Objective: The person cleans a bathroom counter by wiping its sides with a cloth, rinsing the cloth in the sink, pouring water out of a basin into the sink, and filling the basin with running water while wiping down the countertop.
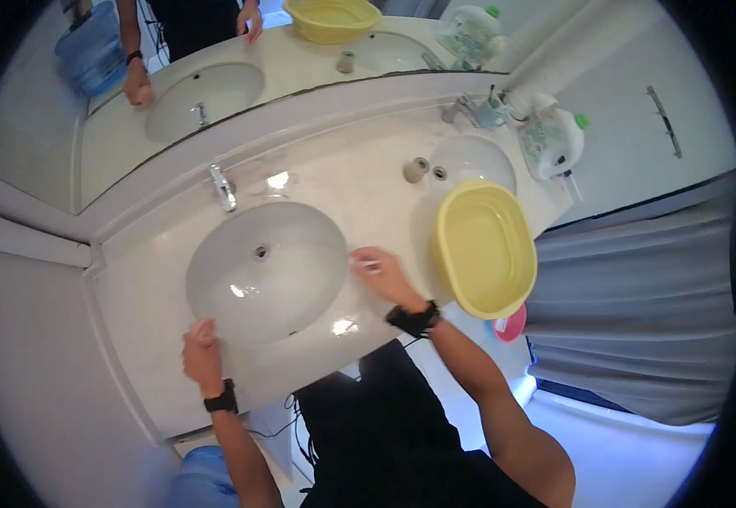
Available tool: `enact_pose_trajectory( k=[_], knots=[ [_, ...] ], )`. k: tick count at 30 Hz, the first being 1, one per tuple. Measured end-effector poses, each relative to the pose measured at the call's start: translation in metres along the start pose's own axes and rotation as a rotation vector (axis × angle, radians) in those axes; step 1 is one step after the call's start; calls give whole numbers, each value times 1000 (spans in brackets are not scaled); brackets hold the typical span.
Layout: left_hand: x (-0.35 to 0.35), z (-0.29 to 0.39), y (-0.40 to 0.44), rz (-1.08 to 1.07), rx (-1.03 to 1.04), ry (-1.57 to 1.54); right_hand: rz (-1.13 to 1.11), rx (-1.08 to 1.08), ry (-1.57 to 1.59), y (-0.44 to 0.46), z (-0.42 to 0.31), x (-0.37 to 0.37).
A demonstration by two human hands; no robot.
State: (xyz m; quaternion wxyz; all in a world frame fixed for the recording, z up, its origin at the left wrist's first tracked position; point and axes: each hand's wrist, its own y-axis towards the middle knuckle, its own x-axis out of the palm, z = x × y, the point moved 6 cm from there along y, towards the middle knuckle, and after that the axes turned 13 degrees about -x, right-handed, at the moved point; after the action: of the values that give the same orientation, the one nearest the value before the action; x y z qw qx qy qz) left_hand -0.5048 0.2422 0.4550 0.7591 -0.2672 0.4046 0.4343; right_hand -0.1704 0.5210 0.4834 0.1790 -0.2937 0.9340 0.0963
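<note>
My left hand [203,354] is over the counter at the near left rim of the oval sink [215,245]. Its fingers are curled closed; whatever they may hold is hidden. My right hand [382,275] is by the sink's right rim, fingers bent inward, with a small pale spot at the fingertips too small to name. The sink has an open drain [261,252] and shows no standing water. A chrome faucet [223,188] stands behind it. Black bands are on both wrists.
A yellow basin [486,250] sits to the right, overlapping a second sink [478,157]. Nearby are a small beige cup [416,171], a cup with brushes [492,112] and a white jug with green cap [550,140]. A mirror [292,63] runs behind; a grey curtain [639,296] hangs right.
</note>
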Motion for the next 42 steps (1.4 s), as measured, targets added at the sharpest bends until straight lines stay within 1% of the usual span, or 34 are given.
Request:
enact_pose_trajectory(
  k=[1,2,3,4,5,6,7,8,9,10,11,12,13,14,15,16,17,19,20,21,23,24,28,30,32,34,35,36,37,39,40,41,42],
  knots=[
    [-7,-14,-3,33,-35,28,115,54,-109,-13,-1,-58],
    [-10,-25,-11,36,-36,27,277,28,-226,-31,11,-118],
    [-16,-43,-17,72,-148,-3,413,-24,-402,-54,32,-184],
    [-21,-59,-22,113,-265,-31,561,-82,-504,-83,33,-240],
    [-27,-64,-29,129,-282,-20,671,-117,-804,-117,51,-296],
    [-29,-70,-35,104,-254,33,648,-42,-1037,-145,65,-339],
    [-32,-77,-39,80,-233,88,654,171,-1145,-169,81,-372],
    [-29,-92,-43,81,-210,120,706,174,-1116,-205,134,-411],
    [-20,-113,-47,85,-196,152,752,171,-1081,-225,186,-434],
    [6,-156,-39,60,-79,87,853,400,-388,-229,188,-427],
    [14,-189,-42,42,32,26,850,623,314,-227,189,-401],
    [5,-182,-50,64,-35,131,718,608,478,-223,221,-398],
    [-2,-152,-62,78,-100,238,589,602,641,-228,261,-400],
    [-28,-97,-84,92,-346,207,539,608,652,-227,261,-392],
    [-54,-51,-101,98,-580,164,503,565,517,-224,244,-390],
    [-51,-62,-106,112,-597,164,478,512,384,-226,236,-389],
    [-38,-79,-106,143,-618,191,463,502,384,-225,234,-382],
    [-18,-107,-110,179,-648,205,581,543,397,-235,243,-381],
    [-9,-118,-109,134,-608,177,582,424,453,-237,244,-375],
    [-1,-123,-110,80,-565,154,572,420,448,-236,234,-365],
    [4,-129,-119,74,-584,102,617,418,485,-239,211,-347],
    [4,-129,-120,70,-593,53,615,380,531,-239,200,-339],
    [0,-117,-121,43,-586,34,620,349,517,-232,165,-312],
    [-5,-111,-123,95,-686,49,601,300,517,-227,142,-299],
    [-9,-112,-120,98,-686,41,603,310,513,-220,119,-281],
    [4,-120,-115,75,-669,15,629,308,484,-213,110,-272],
    [11,-132,-110,77,-613,-27,601,313,444,-210,119,-264],
    [14,-130,-107,80,-557,-69,572,318,406,-206,116,-257],
    [20,-129,-106,64,-546,-81,589,312,392,-201,113,-252],
    [1,-116,-111,40,-673,-11,566,363,439,-186,93,-217],
    [-10,-102,-117,57,-652,7,572,365,433,-182,85,-208],
    [-9,-103,-117,51,-648,5,590,346,413,-176,78,-200],
    [-7,-105,-115,33,-643,-63,608,326,393,-170,70,-194]
  ],
)
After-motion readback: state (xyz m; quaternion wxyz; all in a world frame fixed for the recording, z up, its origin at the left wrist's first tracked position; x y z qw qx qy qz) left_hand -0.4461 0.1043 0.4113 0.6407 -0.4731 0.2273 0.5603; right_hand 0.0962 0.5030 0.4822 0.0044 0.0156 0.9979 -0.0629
